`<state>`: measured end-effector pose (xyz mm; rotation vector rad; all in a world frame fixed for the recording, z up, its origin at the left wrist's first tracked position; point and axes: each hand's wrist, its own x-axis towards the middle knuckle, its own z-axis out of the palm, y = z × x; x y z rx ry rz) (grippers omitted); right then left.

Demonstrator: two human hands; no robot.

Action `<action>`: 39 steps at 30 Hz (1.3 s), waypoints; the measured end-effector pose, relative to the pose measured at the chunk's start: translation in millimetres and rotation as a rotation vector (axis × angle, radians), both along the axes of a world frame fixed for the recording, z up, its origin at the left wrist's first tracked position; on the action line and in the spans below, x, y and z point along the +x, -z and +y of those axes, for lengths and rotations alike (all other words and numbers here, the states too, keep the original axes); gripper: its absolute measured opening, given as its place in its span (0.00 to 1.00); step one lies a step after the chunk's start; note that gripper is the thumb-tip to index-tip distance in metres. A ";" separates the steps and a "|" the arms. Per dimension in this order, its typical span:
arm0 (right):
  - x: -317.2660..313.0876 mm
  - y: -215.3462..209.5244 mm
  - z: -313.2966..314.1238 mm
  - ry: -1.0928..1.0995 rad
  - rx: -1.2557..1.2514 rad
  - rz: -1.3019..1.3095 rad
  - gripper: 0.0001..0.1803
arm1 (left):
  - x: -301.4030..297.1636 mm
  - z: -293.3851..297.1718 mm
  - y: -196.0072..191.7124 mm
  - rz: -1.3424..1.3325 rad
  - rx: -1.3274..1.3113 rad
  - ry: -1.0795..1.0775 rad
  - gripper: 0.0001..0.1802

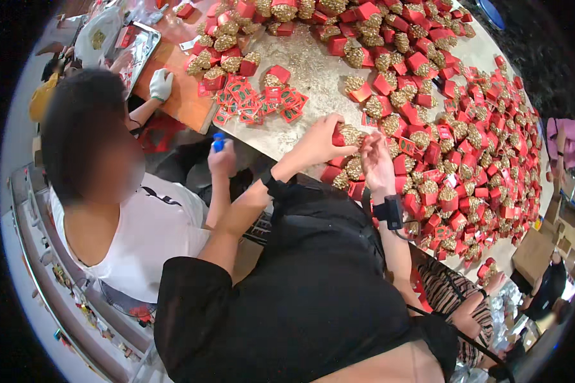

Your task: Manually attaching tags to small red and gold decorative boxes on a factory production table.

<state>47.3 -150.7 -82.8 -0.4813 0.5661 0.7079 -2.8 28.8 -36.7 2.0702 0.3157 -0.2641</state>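
My left hand (321, 142) is closed round a small red pot with a bumpy gold cluster (351, 135) on it, held above the table's near edge. Close to that cluster's right side is my right hand (378, 165), palm turned up and fingers bent together at the gold. Whatever those fingers pinch is too small to make out. A small red tag (368, 119) lies just beyond the held pot. More red-and-gold pots (450, 191) crowd the table right beside my right hand. Left of my hands, a pile of printed red tags (255, 101) is spread out.
A pale tabletop (313, 64) shows gold specks between heaps of pots at the back and right. At left, a person in white holds a blue-capped object (218, 142); their gloved hand (161, 84) rests on an orange board (179, 96). Another person's arm (476, 306) reaches in lower right.
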 end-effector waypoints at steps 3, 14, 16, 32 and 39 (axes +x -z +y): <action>-6.3 -7.3 4.6 -0.108 -0.134 -0.114 0.12 | -3.7 -2.5 -2.4 -0.122 0.056 0.017 0.36; -11.6 -12.5 15.4 0.079 -0.161 -0.195 0.11 | -2.9 -6.3 -15.3 -0.183 0.085 0.070 0.37; -11.9 -15.3 15.0 0.069 -0.150 -0.251 0.12 | -2.7 -8.4 -17.4 -0.215 0.078 0.067 0.37; -10.7 -14.2 12.8 -0.019 -0.377 -0.456 0.07 | 1.4 -7.0 -17.7 -0.297 0.174 0.114 0.38; 0.7 0.3 -9.9 -0.159 -0.634 -0.688 0.06 | -0.9 -15.5 -12.3 -0.379 0.318 0.207 0.38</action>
